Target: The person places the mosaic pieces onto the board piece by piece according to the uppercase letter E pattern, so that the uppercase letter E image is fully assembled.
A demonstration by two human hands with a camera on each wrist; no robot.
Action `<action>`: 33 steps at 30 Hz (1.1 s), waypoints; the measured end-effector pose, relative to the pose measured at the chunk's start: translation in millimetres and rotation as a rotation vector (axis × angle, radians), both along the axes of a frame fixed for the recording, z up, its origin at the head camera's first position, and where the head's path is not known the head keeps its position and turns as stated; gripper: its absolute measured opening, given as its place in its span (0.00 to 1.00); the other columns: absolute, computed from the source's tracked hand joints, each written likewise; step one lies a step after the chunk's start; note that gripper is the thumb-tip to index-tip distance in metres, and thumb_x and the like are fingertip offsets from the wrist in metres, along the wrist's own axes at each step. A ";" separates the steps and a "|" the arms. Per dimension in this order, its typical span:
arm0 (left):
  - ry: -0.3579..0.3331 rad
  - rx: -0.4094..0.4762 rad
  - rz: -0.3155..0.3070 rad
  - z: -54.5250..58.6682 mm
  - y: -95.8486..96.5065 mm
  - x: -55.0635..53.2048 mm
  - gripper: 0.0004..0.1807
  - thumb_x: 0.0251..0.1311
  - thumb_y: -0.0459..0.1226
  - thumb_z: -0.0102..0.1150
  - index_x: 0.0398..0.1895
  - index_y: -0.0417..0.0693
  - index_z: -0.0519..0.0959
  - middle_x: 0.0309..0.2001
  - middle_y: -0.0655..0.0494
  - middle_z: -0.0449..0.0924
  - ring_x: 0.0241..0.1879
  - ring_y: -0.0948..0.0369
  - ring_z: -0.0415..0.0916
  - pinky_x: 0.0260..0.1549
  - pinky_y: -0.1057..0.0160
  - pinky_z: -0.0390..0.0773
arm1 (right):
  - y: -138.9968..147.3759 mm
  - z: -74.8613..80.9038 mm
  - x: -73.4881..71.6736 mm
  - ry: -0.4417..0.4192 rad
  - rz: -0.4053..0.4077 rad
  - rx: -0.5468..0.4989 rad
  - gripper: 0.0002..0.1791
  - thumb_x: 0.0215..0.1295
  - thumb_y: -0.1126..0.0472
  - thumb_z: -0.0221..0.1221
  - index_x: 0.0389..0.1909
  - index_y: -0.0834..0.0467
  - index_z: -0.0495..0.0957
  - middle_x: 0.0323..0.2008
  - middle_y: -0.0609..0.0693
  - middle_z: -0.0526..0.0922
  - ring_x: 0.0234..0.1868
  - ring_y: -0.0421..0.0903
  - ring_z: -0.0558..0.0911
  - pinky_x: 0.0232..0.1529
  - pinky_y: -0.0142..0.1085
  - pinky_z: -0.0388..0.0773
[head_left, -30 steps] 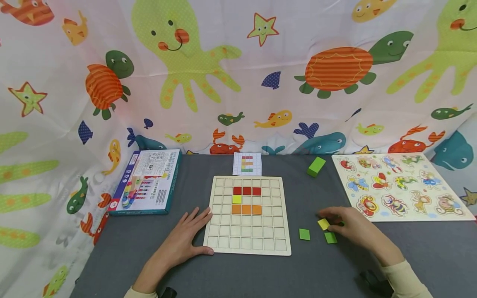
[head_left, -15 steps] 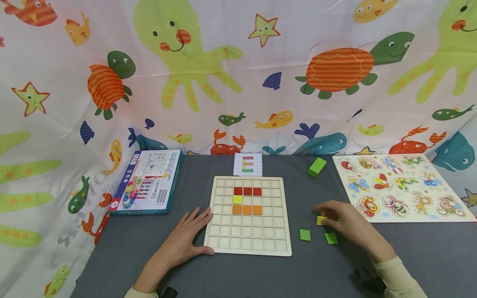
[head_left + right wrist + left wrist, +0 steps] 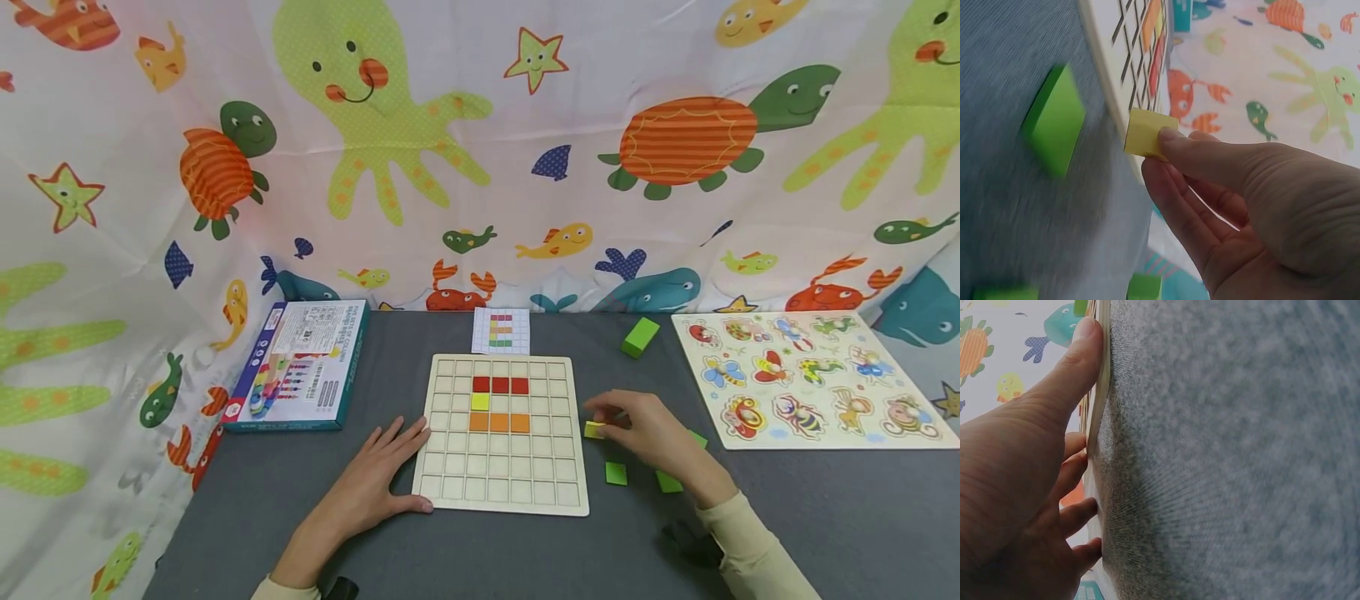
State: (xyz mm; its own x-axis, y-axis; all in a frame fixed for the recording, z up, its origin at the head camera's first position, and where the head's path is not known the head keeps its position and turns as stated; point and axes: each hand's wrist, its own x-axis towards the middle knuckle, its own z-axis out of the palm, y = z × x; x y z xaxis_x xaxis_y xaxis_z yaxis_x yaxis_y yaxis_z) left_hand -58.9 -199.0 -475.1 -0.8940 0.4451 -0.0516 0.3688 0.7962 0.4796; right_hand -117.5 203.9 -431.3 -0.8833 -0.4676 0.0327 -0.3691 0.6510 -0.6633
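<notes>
My right hand [image 3: 637,425] pinches a small yellow square tile [image 3: 1145,132] between thumb and fingers, just off the right edge of the wooden grid board [image 3: 498,468]. My left hand [image 3: 375,479] rests at the board's left edge, fingers spread, thumb by the lower left corner. On the board lie red tiles [image 3: 499,385] in a row, one yellow tile [image 3: 480,402] below the leftmost, and a row of orange tiles [image 3: 498,422]. A green tile [image 3: 616,473] lies below my right hand. Two more green pieces are partly hidden behind that forearm.
A small pattern card [image 3: 500,332] with coloured squares lies behind the board. To the left is a boxed toy set [image 3: 296,367]. A green block [image 3: 640,337] stands at the back right, beside a board of insect pictures [image 3: 813,379]. A printed cloth hangs behind.
My right hand has lifted the yellow tile off the right-hand group and carried it left to near the board. My left hand has stayed in place.
</notes>
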 end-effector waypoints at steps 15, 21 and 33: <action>-0.012 -0.006 0.008 0.0 0.0 -0.8 0.56 0.43 0.65 0.67 0.75 0.51 0.61 0.76 0.58 0.54 0.76 0.47 0.45 0.72 0.40 0.44 | -64.1 1.6 -9.0 -0.012 0.090 -0.068 0.15 0.60 0.67 0.67 0.49 0.61 0.83 0.35 0.44 0.82 0.36 0.41 0.77 0.41 0.35 0.83; -0.017 -0.004 0.009 -1.4 0.4 -1.5 0.57 0.43 0.67 0.65 0.75 0.52 0.60 0.76 0.59 0.53 0.76 0.47 0.45 0.73 0.40 0.44 | -90.1 -0.7 -9.1 -0.033 0.112 -0.095 0.15 0.59 0.67 0.67 0.48 0.60 0.84 0.35 0.44 0.82 0.37 0.41 0.77 0.41 0.33 0.82; -0.010 0.003 0.001 0.9 0.2 -1.0 0.57 0.43 0.68 0.63 0.75 0.51 0.61 0.76 0.57 0.54 0.75 0.45 0.46 0.72 0.39 0.45 | -125.8 -14.3 -3.2 -0.038 0.149 -0.166 0.13 0.59 0.69 0.67 0.46 0.59 0.85 0.35 0.44 0.84 0.36 0.38 0.79 0.40 0.34 0.81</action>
